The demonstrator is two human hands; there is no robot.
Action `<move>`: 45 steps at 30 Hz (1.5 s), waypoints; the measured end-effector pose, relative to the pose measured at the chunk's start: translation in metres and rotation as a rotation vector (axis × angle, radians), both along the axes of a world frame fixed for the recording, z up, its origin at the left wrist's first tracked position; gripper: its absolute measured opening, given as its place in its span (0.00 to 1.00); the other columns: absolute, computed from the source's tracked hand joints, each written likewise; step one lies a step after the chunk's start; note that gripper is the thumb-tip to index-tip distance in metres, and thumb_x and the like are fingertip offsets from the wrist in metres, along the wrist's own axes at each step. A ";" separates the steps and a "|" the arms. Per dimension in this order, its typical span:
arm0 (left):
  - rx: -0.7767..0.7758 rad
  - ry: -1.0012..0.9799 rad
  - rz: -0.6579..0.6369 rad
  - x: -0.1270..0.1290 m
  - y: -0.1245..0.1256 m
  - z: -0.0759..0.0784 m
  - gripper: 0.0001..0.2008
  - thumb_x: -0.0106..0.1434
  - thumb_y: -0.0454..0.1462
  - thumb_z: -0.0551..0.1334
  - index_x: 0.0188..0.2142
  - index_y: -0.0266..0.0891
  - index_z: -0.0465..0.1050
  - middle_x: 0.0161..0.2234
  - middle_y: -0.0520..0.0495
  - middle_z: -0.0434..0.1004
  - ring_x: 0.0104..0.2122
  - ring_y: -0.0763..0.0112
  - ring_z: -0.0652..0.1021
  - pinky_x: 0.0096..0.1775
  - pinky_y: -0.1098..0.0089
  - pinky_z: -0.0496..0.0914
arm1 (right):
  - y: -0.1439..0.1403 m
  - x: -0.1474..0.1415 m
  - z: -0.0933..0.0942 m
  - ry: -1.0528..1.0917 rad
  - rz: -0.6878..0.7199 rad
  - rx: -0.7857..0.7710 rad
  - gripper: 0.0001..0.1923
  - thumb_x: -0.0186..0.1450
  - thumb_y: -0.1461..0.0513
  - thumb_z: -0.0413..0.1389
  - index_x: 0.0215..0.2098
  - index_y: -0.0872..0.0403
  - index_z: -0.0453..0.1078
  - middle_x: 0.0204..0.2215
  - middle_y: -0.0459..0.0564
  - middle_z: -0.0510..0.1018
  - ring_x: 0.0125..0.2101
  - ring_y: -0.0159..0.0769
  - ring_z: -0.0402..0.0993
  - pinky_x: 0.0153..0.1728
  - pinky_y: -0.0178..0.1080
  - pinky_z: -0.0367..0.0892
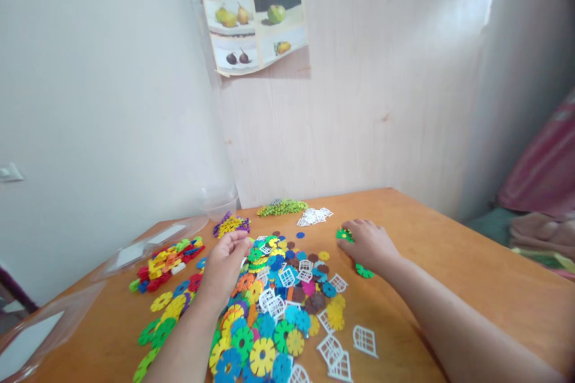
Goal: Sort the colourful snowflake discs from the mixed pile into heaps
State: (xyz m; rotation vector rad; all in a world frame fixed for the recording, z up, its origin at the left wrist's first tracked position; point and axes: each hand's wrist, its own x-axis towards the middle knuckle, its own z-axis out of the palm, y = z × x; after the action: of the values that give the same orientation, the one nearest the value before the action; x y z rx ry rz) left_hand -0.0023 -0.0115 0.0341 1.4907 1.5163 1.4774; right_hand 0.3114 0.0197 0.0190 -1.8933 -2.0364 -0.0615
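My left hand (pixel 227 263) hovers at the left of a large mixed pile of flower-shaped notched discs, its thumb and fingers pinched together. What lies between those fingertips, if anything, is too small to make out. Right of the pile, my right hand (pixel 371 244) has its fingers curled down over a green notched disc (pixel 344 234), partly hiding it. Another green disc (pixel 363 271) lies under the wrist. In the pile are yellow discs (pixel 262 356), blue discs (pixel 228 365) and brown discs, mixed with white window-frame pieces (pixel 287 277). Several white window pieces (pixel 365 340) lie at its right edge.
Red, yellow and orange blocks (pixel 168 263) lie at the left. Purple and yellow pieces (pixel 231 225), light-green pieces (pixel 283 208) and white pieces (pixel 314 216) form heaps at the back. A clear plastic tub (pixel 218 200) stands by the wall. Clear plastic bags (pixel 58 317) line the left table edge.
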 end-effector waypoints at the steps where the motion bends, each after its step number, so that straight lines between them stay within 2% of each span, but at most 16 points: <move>1: 0.015 -0.005 0.040 -0.005 0.002 0.000 0.23 0.57 0.49 0.64 0.46 0.36 0.72 0.39 0.44 0.81 0.41 0.62 0.79 0.43 0.65 0.71 | 0.005 0.006 -0.002 -0.003 -0.035 -0.030 0.20 0.64 0.52 0.50 0.48 0.53 0.72 0.45 0.58 0.76 0.48 0.52 0.69 0.43 0.47 0.60; 4: 0.036 -0.003 0.102 -0.016 0.006 -0.001 0.21 0.56 0.49 0.64 0.42 0.36 0.74 0.38 0.44 0.81 0.39 0.62 0.79 0.42 0.66 0.71 | 0.014 0.020 -0.009 -0.002 -0.091 -0.097 0.21 0.63 0.52 0.49 0.48 0.52 0.72 0.48 0.59 0.75 0.49 0.54 0.68 0.42 0.50 0.61; 10: 0.040 0.111 0.121 -0.021 0.010 -0.007 0.18 0.58 0.47 0.63 0.42 0.37 0.75 0.38 0.45 0.80 0.39 0.62 0.79 0.40 0.67 0.70 | 0.022 0.031 -0.013 -0.013 -0.143 -0.172 0.20 0.61 0.54 0.50 0.48 0.50 0.72 0.51 0.58 0.73 0.50 0.56 0.67 0.43 0.53 0.63; 13: 0.050 0.149 0.105 -0.020 0.010 -0.008 0.17 0.59 0.46 0.62 0.42 0.37 0.74 0.39 0.45 0.80 0.40 0.62 0.79 0.42 0.67 0.70 | 0.022 0.032 -0.013 -0.025 -0.144 -0.174 0.21 0.60 0.55 0.50 0.49 0.50 0.72 0.51 0.58 0.74 0.51 0.56 0.66 0.44 0.54 0.63; 20: 0.018 0.256 0.071 -0.018 0.008 -0.007 0.16 0.59 0.47 0.61 0.39 0.37 0.75 0.35 0.46 0.81 0.37 0.62 0.79 0.39 0.66 0.70 | 0.022 0.033 -0.014 -0.031 -0.144 -0.171 0.21 0.60 0.56 0.50 0.48 0.51 0.73 0.51 0.59 0.74 0.51 0.57 0.67 0.43 0.53 0.63; 27: -0.001 0.448 0.008 -0.026 0.014 -0.022 0.14 0.61 0.44 0.59 0.40 0.39 0.76 0.35 0.46 0.81 0.36 0.63 0.79 0.39 0.66 0.71 | 0.024 0.033 -0.020 -0.014 -0.145 -0.103 0.24 0.62 0.51 0.49 0.52 0.51 0.72 0.50 0.60 0.75 0.50 0.58 0.67 0.44 0.53 0.62; 31: 0.051 0.719 -0.044 -0.026 0.014 -0.024 0.11 0.62 0.39 0.57 0.39 0.41 0.78 0.40 0.45 0.80 0.43 0.62 0.77 0.46 0.65 0.68 | 0.019 0.021 -0.021 0.001 -0.064 0.000 0.23 0.64 0.52 0.48 0.52 0.51 0.72 0.49 0.58 0.76 0.50 0.55 0.68 0.46 0.51 0.61; 35: 0.057 0.945 -0.063 -0.020 0.007 -0.018 0.12 0.59 0.35 0.58 0.38 0.44 0.80 0.42 0.46 0.79 0.46 0.60 0.75 0.51 0.61 0.66 | 0.009 0.001 -0.023 0.021 0.064 0.081 0.21 0.65 0.53 0.48 0.50 0.52 0.74 0.48 0.56 0.77 0.50 0.51 0.68 0.48 0.49 0.60; 40: 0.013 1.043 -0.071 -0.015 0.004 -0.022 0.16 0.59 0.36 0.59 0.44 0.49 0.79 0.55 0.46 0.72 0.57 0.53 0.68 0.60 0.52 0.56 | -0.006 -0.022 -0.026 0.071 0.262 0.132 0.20 0.66 0.53 0.50 0.49 0.52 0.74 0.47 0.55 0.78 0.49 0.48 0.69 0.50 0.46 0.60; 42: 0.019 1.047 -0.068 -0.015 0.006 -0.026 0.15 0.60 0.36 0.57 0.43 0.48 0.80 0.54 0.45 0.73 0.57 0.53 0.67 0.61 0.52 0.54 | -0.011 -0.029 -0.026 0.093 0.335 0.129 0.20 0.67 0.52 0.50 0.49 0.52 0.75 0.46 0.55 0.78 0.48 0.47 0.69 0.50 0.46 0.60; 45: 0.077 1.037 -0.067 -0.016 0.009 -0.028 0.13 0.60 0.35 0.57 0.38 0.46 0.80 0.48 0.45 0.76 0.53 0.57 0.71 0.60 0.55 0.57 | -0.015 -0.035 -0.024 0.124 0.409 0.117 0.19 0.67 0.51 0.50 0.47 0.52 0.75 0.46 0.55 0.78 0.46 0.46 0.70 0.49 0.45 0.61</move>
State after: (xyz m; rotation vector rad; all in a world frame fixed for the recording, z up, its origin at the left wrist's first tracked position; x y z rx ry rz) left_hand -0.0179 -0.0024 0.0060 2.5247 1.8956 0.6919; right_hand 0.2764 0.0044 -0.0052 -1.3478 -2.2357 0.0395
